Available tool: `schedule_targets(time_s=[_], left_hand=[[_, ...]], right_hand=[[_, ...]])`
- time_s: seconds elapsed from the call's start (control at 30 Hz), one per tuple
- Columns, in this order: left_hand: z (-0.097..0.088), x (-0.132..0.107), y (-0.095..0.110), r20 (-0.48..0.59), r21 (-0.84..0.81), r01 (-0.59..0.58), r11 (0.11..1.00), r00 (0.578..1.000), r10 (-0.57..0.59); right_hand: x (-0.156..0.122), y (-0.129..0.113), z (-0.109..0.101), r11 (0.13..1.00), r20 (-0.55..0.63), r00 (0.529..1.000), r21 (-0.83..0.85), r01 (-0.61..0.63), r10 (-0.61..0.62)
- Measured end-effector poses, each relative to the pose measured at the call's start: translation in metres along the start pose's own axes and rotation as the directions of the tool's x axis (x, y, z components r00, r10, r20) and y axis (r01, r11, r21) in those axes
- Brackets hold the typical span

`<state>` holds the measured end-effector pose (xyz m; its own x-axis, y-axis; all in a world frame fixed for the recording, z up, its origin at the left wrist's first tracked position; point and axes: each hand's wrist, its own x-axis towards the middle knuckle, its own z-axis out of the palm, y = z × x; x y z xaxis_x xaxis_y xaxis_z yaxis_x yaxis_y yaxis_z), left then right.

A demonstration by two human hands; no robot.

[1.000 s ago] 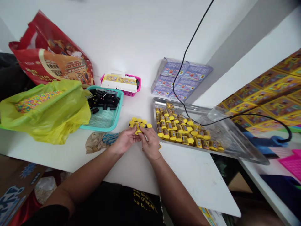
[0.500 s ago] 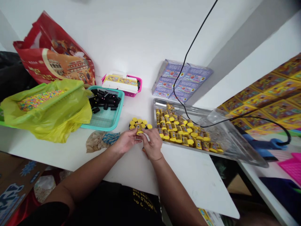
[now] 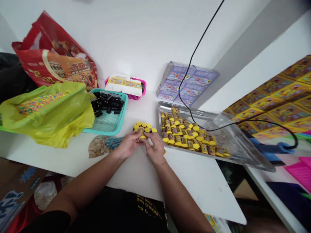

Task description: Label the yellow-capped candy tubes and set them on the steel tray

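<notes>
Both my hands meet at the middle of the white table. My left hand and my right hand pinch one small yellow-capped tube between their fingertips. Just behind it stands a small cluster of yellow-capped tubes upright on the table. To the right a metal tray holds several labelled yellow tubes lying in rows.
A teal basket with black tubes sits left of centre, beside a yellow bag of coloured beads and a red bag. A pink basket, purple boxes, a black cable and a crumpled cloth lie around.
My hands stay at the same spot with the tube between them; only the fingers shift slightly around it. The view drifts a little.
</notes>
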<state>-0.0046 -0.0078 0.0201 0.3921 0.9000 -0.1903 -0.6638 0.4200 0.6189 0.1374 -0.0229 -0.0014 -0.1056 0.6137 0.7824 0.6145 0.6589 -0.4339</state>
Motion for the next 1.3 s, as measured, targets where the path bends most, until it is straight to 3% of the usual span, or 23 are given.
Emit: schedule_targets(time_s=[0.17, 0.43, 0.73, 1.13, 1.3], left_hand=[[0.0017, -0.0015, -0.0008, -0.014, -0.023, 0.019, 1.0, 1.0, -0.02], [0.0059, -0.004, -0.0055, -0.075, -0.042, 0.078, 0.996, 0.994, -0.081], [0.0011, -0.0021, -0.0047, -0.048, 0.046, 0.009, 0.999, 0.999, -0.007], [0.0023, -0.0027, -0.0077, -0.023, 0.057, 0.01, 0.998, 1.0, -0.009], [0.0067, -0.007, -0.0008, -0.034, 0.128, -0.079, 0.989, 0.996, 0.084]], right_hand=[[0.0014, -0.002, 0.0008, 0.999, -0.04, 0.999, 0.038, 0.032, -0.031], [0.0033, 0.0017, -0.0029, 0.949, 0.047, 0.972, -0.212, 0.234, -0.229], [-0.0002, 0.0035, -0.0047, 0.983, -0.005, 0.992, -0.129, 0.127, -0.129], [-0.0036, 0.0064, -0.0035, 0.981, -0.053, 0.984, -0.11, 0.162, -0.168], [-0.0043, 0.0073, -0.0028, 0.985, -0.077, 0.987, -0.104, 0.135, -0.143]])
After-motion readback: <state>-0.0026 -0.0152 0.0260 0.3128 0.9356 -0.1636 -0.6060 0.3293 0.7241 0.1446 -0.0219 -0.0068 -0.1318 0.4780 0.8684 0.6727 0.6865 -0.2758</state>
